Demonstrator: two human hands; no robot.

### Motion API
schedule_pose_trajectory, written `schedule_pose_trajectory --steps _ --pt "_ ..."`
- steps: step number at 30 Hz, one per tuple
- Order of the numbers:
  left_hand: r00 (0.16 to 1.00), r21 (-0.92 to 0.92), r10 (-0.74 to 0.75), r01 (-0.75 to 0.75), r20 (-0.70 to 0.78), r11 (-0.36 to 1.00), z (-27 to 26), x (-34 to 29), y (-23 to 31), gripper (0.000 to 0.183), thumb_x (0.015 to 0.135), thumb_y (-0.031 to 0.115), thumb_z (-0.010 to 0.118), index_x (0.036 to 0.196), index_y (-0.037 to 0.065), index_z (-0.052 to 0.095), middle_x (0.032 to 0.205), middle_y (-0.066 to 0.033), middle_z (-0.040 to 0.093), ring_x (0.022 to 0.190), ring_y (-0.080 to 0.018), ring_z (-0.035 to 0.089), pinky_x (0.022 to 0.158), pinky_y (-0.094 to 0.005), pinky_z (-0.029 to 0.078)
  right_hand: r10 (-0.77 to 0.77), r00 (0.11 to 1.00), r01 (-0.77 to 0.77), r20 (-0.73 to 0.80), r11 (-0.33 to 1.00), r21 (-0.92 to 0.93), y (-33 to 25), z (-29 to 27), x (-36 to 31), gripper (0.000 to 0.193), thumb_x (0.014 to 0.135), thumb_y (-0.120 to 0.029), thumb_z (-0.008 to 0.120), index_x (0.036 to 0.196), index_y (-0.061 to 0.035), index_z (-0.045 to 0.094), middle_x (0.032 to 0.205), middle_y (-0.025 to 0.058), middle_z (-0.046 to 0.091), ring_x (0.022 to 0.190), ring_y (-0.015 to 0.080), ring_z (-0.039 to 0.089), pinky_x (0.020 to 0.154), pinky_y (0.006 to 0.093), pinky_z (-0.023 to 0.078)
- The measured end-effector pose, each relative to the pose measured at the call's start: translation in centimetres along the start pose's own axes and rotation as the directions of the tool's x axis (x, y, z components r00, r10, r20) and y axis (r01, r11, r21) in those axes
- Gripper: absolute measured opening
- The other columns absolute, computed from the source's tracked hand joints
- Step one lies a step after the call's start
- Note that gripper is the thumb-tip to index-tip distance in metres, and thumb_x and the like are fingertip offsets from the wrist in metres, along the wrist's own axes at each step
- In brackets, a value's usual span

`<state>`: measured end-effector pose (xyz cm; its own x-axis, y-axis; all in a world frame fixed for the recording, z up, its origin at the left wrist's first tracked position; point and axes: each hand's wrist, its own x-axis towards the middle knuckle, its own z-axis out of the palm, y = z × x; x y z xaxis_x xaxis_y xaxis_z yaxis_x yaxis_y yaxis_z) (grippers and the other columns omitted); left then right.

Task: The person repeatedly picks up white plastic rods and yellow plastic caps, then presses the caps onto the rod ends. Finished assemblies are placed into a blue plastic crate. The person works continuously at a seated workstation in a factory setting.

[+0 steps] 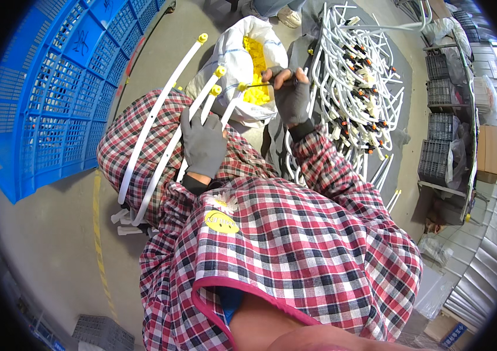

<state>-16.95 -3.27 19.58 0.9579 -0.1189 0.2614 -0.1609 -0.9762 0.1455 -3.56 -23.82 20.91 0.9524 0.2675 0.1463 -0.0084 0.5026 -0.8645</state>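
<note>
My left hand [204, 143], in a grey glove with bare fingertips, is closed around white plastic tubes [166, 155] that slant over my lap. Yellow caps [220, 71] sit on their upper ends. Another capped white tube [158, 106] leans to the left, apart from the fingers. My right hand [293, 99], gloved the same way, pinches a thin dark rod-like tool [263, 85]. Its tip meets the yellow cap [242, 86] on the rightmost tube; whether it goes inside I cannot tell. Just beyond stands an open white woven sack [225, 52] holding many yellow caps [254, 52].
A big pile of white tubes [348, 76] with black and orange fittings lies on a dark sheet at the right. Blue plastic crates [61, 105] rise at the left. Shelving with grey crates [440, 93] stands far right. A person's shoe [289, 17] shows at the top.
</note>
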Motion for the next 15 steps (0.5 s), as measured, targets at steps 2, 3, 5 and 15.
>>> schedule_pose_trajectory --steps 2,3,5,15 --pt "1.0 -0.005 -0.009 0.009 -0.009 1.0 -0.1 0.1 0.1 0.026 0.09 0.031 0.071 0.097 0.007 0.077 0.105 -0.0035 0.068 0.12 -0.0287 0.056 0.122 -0.0545 0.024 0.04 0.999 -0.041 0.01 0.985 0.168 0.3 -0.4 0.6 0.06 0.108 -0.045 0.033 0.072 -0.0027 0.054 0.08 0.0153 0.06 0.085 0.0269 0.054 0.102 0.0407 0.04" --pt "1.0 -0.01 -0.001 0.001 -0.017 1.0 -0.1 0.1 0.1 0.027 0.09 0.032 0.07 0.097 0.008 0.077 0.104 -0.0033 0.068 0.119 -0.0282 0.056 0.122 -0.0544 0.024 0.119 0.991 -0.129 0.056 0.968 0.217 0.6 -0.7 0.7 0.058 0.108 -0.043 0.033 0.07 -0.0039 0.052 0.072 0.0108 0.054 0.078 0.025 0.05 0.098 0.0408 0.041" --pt "0.998 -0.019 -0.009 0.008 -0.062 1.0 -0.2 0.0 0.3 0.027 0.091 0.035 0.069 0.095 0.009 0.077 0.102 -0.0029 0.067 0.117 -0.0272 0.056 0.121 -0.0543 0.025 0.013 0.998 -0.024 0.06 0.985 0.172 0.5 -0.9 0.5 0.053 0.107 -0.039 0.035 0.066 -0.0073 0.047 0.064 0.0037 0.04 0.068 0.021 0.04 0.087 0.0395 0.04" --pt "0.996 -0.009 -0.017 0.016 -0.083 1.0 -0.5 -0.1 0.7 0.036 0.093 0.037 0.067 0.119 0.012 0.072 0.134 -0.0059 0.059 0.122 -0.0259 0.054 0.117 -0.0549 0.027 -0.503 0.722 0.467 0.475 0.861 0.202 -20.1 6.2 -4.3 0.052 0.105 -0.044 0.04 0.059 -0.0189 0.041 0.061 -0.0025 0.042 0.061 0.0164 0.039 0.076 0.0386 0.044"
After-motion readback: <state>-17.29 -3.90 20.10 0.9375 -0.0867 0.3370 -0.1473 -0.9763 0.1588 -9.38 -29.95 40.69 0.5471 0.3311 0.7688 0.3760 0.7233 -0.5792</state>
